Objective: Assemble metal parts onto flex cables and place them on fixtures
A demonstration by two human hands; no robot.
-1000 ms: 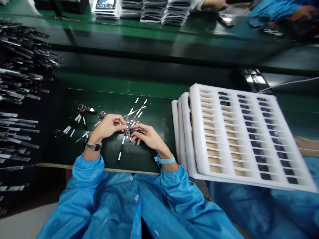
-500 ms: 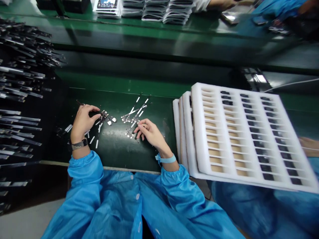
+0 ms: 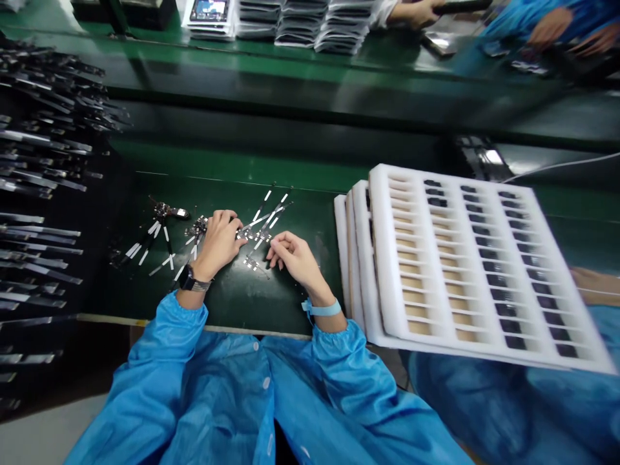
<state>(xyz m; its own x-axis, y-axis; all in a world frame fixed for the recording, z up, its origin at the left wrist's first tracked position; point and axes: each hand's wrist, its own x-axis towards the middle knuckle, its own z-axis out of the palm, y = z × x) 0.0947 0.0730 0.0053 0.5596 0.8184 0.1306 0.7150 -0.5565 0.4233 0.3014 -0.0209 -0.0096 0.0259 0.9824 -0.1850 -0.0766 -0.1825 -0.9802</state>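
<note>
My left hand (image 3: 219, 241), with a watch on its wrist, rests on the dark green mat (image 3: 232, 297), fingers curled at the end of a small bunch of thin flex cable parts (image 3: 264, 223) with white tabs. My right hand (image 3: 293, 257), a blue strap at its wrist, lies just right of it with fingers bent down over a tiny part (image 3: 252, 262) on the mat. Whether either hand grips a part is too small to see. Another loose pile of flex parts (image 3: 159, 232) lies to the left of my left hand.
A stack of white foam trays (image 3: 465, 265) with small dark parts in slots stands at the right. Rows of long flex strips (image 3: 43, 161) cover a black surface at the left. Stacked trays (image 3: 295, 26) and another person's hands (image 3: 416, 10) are across the green belt.
My left hand went out to the left pile half a second ago and has come back to the middle bunch. The right hand has stayed nearly still.
</note>
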